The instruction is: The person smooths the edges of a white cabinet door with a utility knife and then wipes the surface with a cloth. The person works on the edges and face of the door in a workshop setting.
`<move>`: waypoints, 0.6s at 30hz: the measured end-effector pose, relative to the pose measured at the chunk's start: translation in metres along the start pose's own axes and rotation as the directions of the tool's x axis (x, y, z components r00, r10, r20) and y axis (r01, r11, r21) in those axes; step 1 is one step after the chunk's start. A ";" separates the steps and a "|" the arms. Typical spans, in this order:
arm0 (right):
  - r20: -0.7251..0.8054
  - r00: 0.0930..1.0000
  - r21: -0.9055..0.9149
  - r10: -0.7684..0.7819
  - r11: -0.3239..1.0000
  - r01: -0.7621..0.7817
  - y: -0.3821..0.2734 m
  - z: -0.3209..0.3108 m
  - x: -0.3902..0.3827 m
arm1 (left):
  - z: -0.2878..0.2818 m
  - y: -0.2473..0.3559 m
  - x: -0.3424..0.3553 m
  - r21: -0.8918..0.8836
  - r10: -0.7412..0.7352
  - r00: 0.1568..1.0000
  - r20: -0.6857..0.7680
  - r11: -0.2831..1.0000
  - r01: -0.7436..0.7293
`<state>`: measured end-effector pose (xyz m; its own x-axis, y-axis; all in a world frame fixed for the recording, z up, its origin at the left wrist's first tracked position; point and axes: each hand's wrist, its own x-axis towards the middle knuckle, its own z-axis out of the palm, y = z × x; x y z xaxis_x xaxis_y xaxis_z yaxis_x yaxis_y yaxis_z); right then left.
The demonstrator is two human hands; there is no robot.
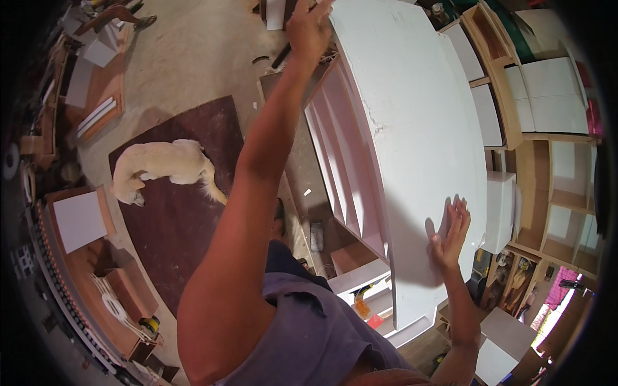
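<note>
the right hand is spread with its fingers apart, palm down at the long white panel; light contact cannot be told from a slight gap along the fingers. the left hand is at the panel's far corner, its fingertips cut off by the upper edge of the view, so i cannot tell whether it grips. the panel stretches from one hand to the other, with a chipped, cracked patch on its left edge between them. under that edge is a shelf unit with pale slanting boards.

left of the left forearm, a cream-coloured dog lies curled on a dark brown sheet. farther left of the left hand, another person's leg shows. right of the right hand stand a white box and wooden shelving; a pink cloth hangs beyond and below it.
</note>
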<state>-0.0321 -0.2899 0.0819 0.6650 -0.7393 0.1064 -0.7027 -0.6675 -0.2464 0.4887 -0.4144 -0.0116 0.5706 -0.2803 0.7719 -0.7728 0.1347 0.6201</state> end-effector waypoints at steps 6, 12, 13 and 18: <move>-0.080 0.996 -0.049 -0.050 0.998 0.046 0.008 0.006 -0.015 | -0.069 0.129 -0.105 -0.137 0.022 0.988 0.155 0.991 -0.001; -0.331 0.924 -0.060 -0.192 0.981 0.183 -0.001 0.016 -0.014 | -0.163 0.290 -0.251 -0.218 0.045 0.955 0.294 0.976 0.021; -0.371 0.909 -0.049 -0.191 0.981 0.187 0.001 0.016 -0.017 | -0.180 0.321 -0.280 -0.269 0.056 0.950 0.307 0.963 0.030; -0.313 0.924 -0.245 -0.222 0.958 0.147 0.004 0.014 -0.045 | -0.262 0.479 -0.428 -0.439 0.184 0.872 0.453 0.898 0.038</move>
<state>-0.0615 -0.2577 0.0631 0.6908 -0.5626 0.4541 -0.6375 -0.7703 0.0153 -0.0527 0.0195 -0.0081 0.2296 -0.6500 0.7244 -0.5502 0.5272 0.6475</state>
